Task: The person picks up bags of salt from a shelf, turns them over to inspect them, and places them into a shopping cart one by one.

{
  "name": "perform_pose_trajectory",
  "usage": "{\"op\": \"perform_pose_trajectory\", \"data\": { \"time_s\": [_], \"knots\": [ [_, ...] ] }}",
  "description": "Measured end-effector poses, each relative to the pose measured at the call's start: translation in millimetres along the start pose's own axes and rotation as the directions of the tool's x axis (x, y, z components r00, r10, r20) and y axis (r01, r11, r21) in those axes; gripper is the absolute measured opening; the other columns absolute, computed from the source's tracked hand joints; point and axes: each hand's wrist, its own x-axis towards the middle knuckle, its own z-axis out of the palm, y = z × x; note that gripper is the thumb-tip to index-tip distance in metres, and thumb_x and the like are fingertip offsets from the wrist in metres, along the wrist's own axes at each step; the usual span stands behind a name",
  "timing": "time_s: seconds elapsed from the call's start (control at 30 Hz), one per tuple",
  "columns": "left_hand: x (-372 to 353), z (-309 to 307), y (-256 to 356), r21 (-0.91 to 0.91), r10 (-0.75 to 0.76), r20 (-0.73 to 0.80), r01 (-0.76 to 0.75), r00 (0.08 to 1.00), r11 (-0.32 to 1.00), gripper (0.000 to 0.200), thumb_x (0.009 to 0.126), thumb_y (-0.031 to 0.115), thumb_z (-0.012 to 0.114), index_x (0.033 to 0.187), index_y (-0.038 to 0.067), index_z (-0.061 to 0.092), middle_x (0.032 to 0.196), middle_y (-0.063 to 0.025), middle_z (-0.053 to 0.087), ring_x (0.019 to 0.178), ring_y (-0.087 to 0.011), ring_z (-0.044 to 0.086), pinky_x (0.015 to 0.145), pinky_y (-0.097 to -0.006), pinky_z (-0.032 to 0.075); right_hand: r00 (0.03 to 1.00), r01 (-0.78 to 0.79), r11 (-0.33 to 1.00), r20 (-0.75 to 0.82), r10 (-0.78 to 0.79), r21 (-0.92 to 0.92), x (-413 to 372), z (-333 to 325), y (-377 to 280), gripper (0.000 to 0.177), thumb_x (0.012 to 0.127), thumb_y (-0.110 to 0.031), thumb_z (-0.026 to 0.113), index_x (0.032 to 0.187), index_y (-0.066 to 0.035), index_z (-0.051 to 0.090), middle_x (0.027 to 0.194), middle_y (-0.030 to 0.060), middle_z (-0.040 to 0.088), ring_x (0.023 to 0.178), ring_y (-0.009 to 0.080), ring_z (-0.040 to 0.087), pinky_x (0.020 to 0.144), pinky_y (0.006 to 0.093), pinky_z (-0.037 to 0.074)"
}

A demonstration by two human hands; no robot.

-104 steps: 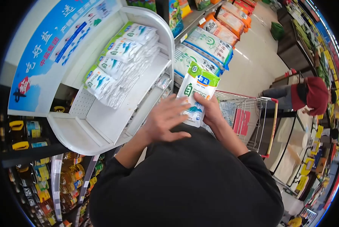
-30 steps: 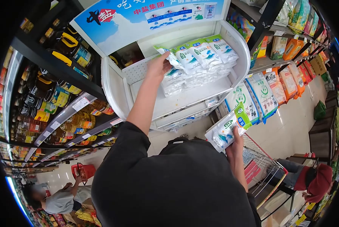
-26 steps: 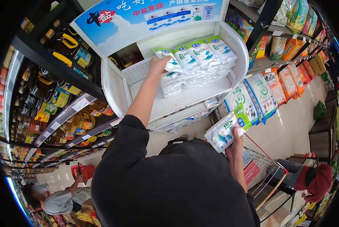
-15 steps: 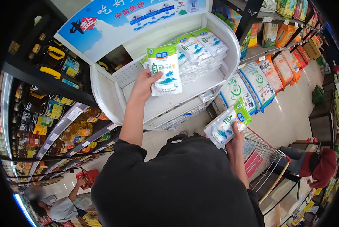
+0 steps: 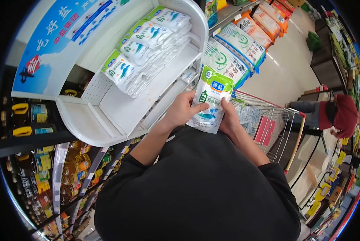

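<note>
Both hands hold a white and green salt packet (image 5: 211, 100) upright in front of my chest, its printed face towards me. My left hand (image 5: 182, 109) grips its left edge, thumb across the front. On the right edge is my right hand (image 5: 230, 117), thumb on the front and the other fingers behind. Whether a second packet lies behind this one cannot be seen. Similar packets (image 5: 147, 36) lie in overlapping piles in a white display stand (image 5: 107, 120) to the upper left.
A shopping cart (image 5: 284, 116) with packets inside stands at my right. Large rice bags (image 5: 240, 44) lie beyond it. Oil bottles (image 5: 73, 168) fill shelves at the left. A person in a red top (image 5: 342, 116) is at the far right.
My left hand has come away from the stand with its packet. My right hand has moved up and left to meet it. The view has turned to the right.
</note>
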Motion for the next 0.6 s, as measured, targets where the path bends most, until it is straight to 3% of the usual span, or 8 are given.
{"op": "perform_pose_trajectory", "data": {
  "time_s": [0.03,0.07,0.1,0.23,0.3,0.4,0.53,0.6],
  "knots": [
    [1,0,3,0.004,-0.008,0.012,0.008,1.000,1.000,0.030,0.097,0.007,0.074,0.122,-0.007,0.068,0.111,-0.0118,0.076,0.095,-0.0168,0.073,0.084,-0.0328,0.059,0.999,0.028,0.988,-0.038,-0.034,-0.152,1,-1,0,0.064,0.099,-0.039,0.071,0.147,-0.003,0.049,0.138,0.0136,0.064,0.124,0.0288,0.065,0.106,0.0462,0.054],
    [0,-1,6,0.125,-0.030,0.006,0.029,1.000,0.992,0.030,0.096,0.009,0.075,0.121,-0.007,0.069,0.109,-0.0113,0.076,0.093,-0.0165,0.073,0.082,-0.0324,0.059,0.995,0.046,0.953,-0.073,-0.070,-0.300,1,-2,1,0.065,0.096,-0.034,0.077,0.146,-0.003,0.050,0.136,0.0134,0.065,0.122,0.0275,0.066,0.104,0.0446,0.054],
    [-1,-2,12,0.245,-0.047,-0.003,0.047,0.999,0.968,0.030,0.096,0.010,0.076,0.119,-0.007,0.070,0.106,-0.0108,0.077,0.092,-0.0161,0.073,0.081,-0.0320,0.059,0.993,0.041,0.969,-0.101,-0.067,-0.242,2,0,1,0.065,0.090,-0.022,0.083,0.143,-0.003,0.052,0.132,0.0126,0.067,0.117,0.0251,0.068,0.102,0.0422,0.056],
    [-3,-3,45,0.319,-0.094,-0.032,0.099,0.995,0.943,0.028,0.096,0.017,0.077,0.111,-0.007,0.072,0.094,-0.0113,0.078,0.083,-0.0128,0.073,0.073,-0.0302,0.057,0.989,0.067,0.958,-0.105,-0.099,-0.278,1,2,-1,0.062,0.090,-0.021,0.083,0.142,-0.003,0.053,0.130,0.0120,0.068,0.116,0.0250,0.069,0.101,0.0421,0.057],
    [-3,-3,56,0.498,-0.067,-0.071,0.094,0.995,0.862,0.028,0.097,0.022,0.075,0.101,-0.006,0.075,0.080,-0.0119,0.077,0.073,-0.0103,0.071,0.066,-0.0286,0.053,0.988,0.073,0.958,-0.109,-0.107,-0.276,1,3,-3,0.061,0.089,-0.019,0.083,0.141,-0.003,0.054,0.129,0.0120,0.069,0.115,0.0248,0.069,0.100,0.0420,0.057],
    [0,-5,61,0.621,-0.084,-0.066,0.106,0.994,0.777,0.029,0.095,0.023,0.076,0.095,-0.006,0.076,0.072,-0.0127,0.075,0.065,-0.0109,0.069,0.061,-0.0289,0.051,0.987,0.081,0.967,-0.113,-0.110,-0.240,-1,2,-5,0.056,0.090,-0.013,0.081,0.138,-0.001,0.056,0.130,0.0134,0.069,0.115,0.0251,0.069,0.098,0.0410,0.057],
    [6,1,37,0.587,-0.002,-0.091,0.055,0.996,0.808,0.026,0.093,0.021,0.077,0.094,-0.005,0.077,0.072,-0.0122,0.075,0.063,-0.0122,0.069,0.060,-0.0289,0.051,0.987,0.094,0.963,-0.103,-0.123,-0.251,0,-5,-5,0.057,0.088,-0.013,0.083,0.137,-0.001,0.057,0.129,0.0132,0.069,0.115,0.0249,0.069,0.098,0.0408,0.057],
    [5,5,32,0.538,0.059,-0.083,-0.005,0.995,0.843,0.031,0.092,0.025,0.078,0.100,-0.005,0.078,0.076,-0.0176,0.075,0.062,-0.0197,0.073,0.058,-0.0328,0.052,0.982,0.103,0.951,-0.123,-0.144,-0.290,0,-4,-7,0.058,0.086,-0.012,0.084,0.137,0.000,0.057,0.128,0.0131,0.069,0.113,0.0249,0.069,0.097,0.0409,0.057]
  ]
}}
